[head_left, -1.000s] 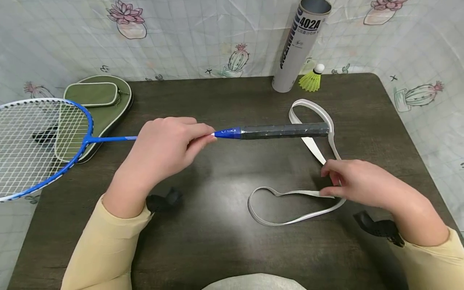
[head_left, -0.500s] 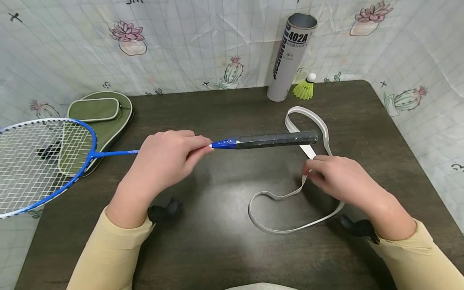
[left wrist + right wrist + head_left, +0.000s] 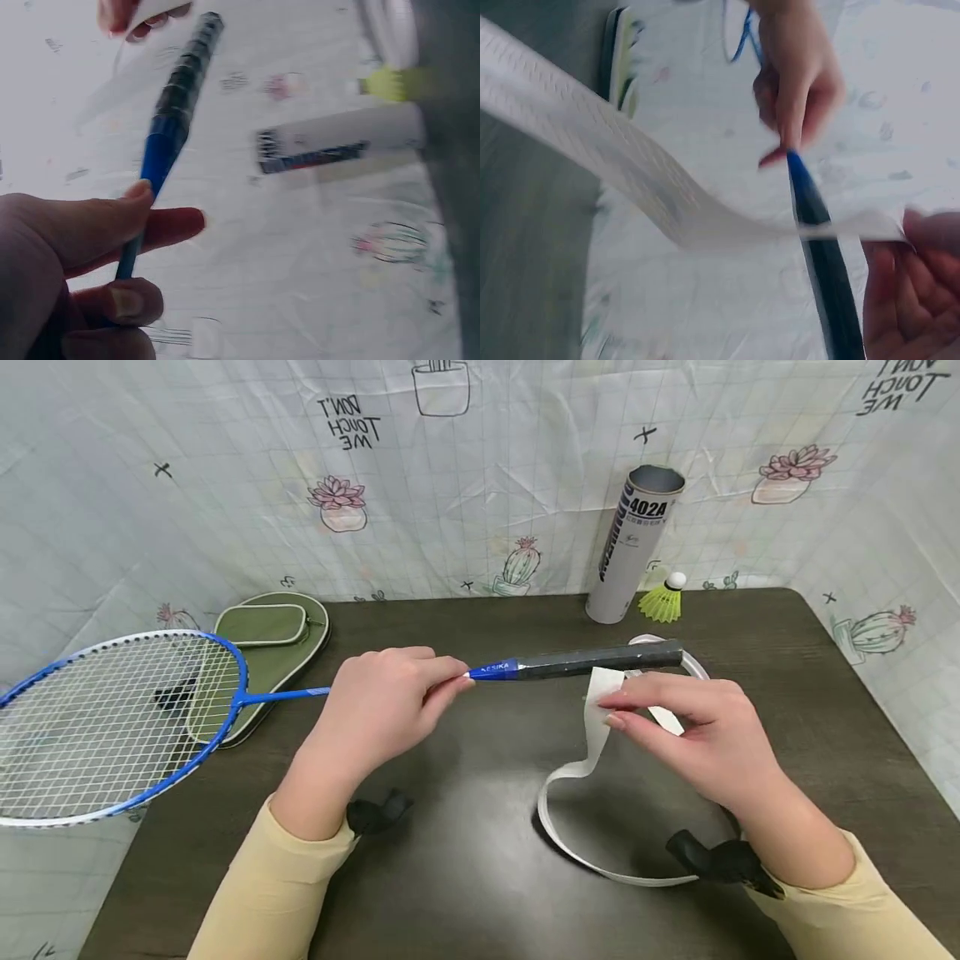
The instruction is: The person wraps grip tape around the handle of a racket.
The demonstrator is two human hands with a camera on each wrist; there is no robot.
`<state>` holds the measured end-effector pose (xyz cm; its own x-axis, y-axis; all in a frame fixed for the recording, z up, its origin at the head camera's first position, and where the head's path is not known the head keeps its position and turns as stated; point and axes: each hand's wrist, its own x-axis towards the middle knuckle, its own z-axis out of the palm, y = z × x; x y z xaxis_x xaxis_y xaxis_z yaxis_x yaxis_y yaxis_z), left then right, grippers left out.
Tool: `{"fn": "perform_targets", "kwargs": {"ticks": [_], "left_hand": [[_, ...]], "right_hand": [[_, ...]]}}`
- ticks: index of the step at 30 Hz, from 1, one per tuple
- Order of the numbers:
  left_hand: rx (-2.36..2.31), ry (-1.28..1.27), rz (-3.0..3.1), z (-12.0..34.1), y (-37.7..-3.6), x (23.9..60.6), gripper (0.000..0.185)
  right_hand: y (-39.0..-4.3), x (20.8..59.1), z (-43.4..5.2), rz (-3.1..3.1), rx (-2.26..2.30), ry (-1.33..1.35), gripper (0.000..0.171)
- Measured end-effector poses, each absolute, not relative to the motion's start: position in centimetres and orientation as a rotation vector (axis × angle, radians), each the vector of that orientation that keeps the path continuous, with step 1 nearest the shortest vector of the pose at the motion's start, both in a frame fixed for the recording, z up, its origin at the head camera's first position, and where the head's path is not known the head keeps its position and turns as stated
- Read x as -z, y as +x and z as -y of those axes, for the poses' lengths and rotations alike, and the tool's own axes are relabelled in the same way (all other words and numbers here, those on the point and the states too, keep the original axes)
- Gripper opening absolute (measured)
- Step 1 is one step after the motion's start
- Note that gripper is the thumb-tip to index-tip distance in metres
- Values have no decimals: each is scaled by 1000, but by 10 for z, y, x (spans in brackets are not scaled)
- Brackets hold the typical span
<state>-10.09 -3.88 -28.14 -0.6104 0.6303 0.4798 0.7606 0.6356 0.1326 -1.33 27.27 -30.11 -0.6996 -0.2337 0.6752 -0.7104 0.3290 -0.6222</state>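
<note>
A blue and white badminton racket is held level above the table, its head out to the left and its black handle pointing right. My left hand grips the blue shaft just below the cone; in the left wrist view the thumb and fingers curl round it. With thumb and forefinger, my right hand pinches the end of a white grip tape, close in front of the handle. The rest of the tape loops down onto the table. In the right wrist view the tape stretches across the handle.
A green racket bag lies at the back left of the dark table. An open shuttlecock tube stands at the back edge, with a yellow shuttlecock beside it. A patterned cloth hangs behind.
My right hand has lifted the tape end off the table and brought it left and up to the handle. The left hand keeps its hold on the racket. The head view has tilted upward.
</note>
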Motion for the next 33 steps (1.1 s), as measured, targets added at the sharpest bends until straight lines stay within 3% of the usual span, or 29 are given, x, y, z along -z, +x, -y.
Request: {"fn": "perform_targets", "kwargs": {"ticks": [5,9,13,19,25,33], "left_hand": [[480,-1093,2438,25,-94,266,13],[484,-1106,2431,24,-87,257,12],[474,-1100,2400,30,-84,252,12],[454,-1084,2376,35,-83,246,12],[459,-1094,2318,34,-86,245,14],[387,-1063,2160,27,-91,250,47]], "right_hand": [[-13,291,-241,1998,-1570,611,29],[-13,282,-226,2158,-1387,540,46],[-16,279,-222,2190,-1270,585,52],[-20,278,-221,2150,-1249,681,52],[-23,276,-218,2208,-1396,615,40],[-31,289,-204,1876,-1960,442,24]]}}
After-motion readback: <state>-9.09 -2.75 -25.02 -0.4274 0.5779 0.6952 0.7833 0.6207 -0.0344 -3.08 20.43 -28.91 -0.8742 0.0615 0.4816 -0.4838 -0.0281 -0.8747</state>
